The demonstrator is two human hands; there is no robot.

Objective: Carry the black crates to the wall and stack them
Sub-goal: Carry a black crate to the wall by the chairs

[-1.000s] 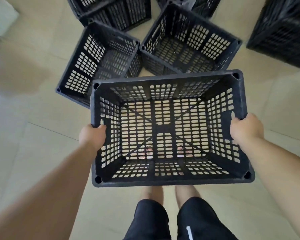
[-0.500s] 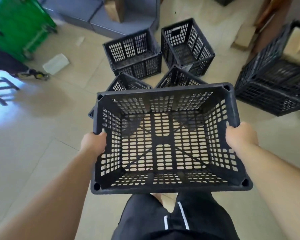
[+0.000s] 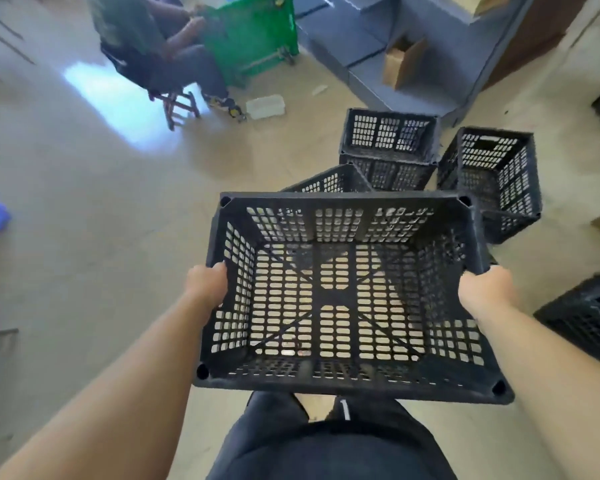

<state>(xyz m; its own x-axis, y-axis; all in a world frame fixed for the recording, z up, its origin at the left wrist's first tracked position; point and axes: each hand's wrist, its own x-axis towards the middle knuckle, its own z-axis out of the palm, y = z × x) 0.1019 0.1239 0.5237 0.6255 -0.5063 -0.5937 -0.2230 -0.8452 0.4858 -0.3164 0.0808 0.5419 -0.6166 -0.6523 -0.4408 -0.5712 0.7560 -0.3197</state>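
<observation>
Carrying the black crate point(image 3: 343, 202) at waist height, open side up, left hand point(image 3: 205, 285) and right hand point(image 3: 482, 289) clenched on its short sides, probably through handle slots hidden from here. Keep it level, steer clear of the floor crates point(image 3: 388, 150) ahead, walk steadily.

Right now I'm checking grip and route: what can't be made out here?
Head view.
Fingers of the left hand and right hand: largely hidden by the side walls of the held black perforated plastic crate.
Black floor crate beyond it: mostly hidden by the held crate.
Black crate at right: cut by the frame edge.
</observation>
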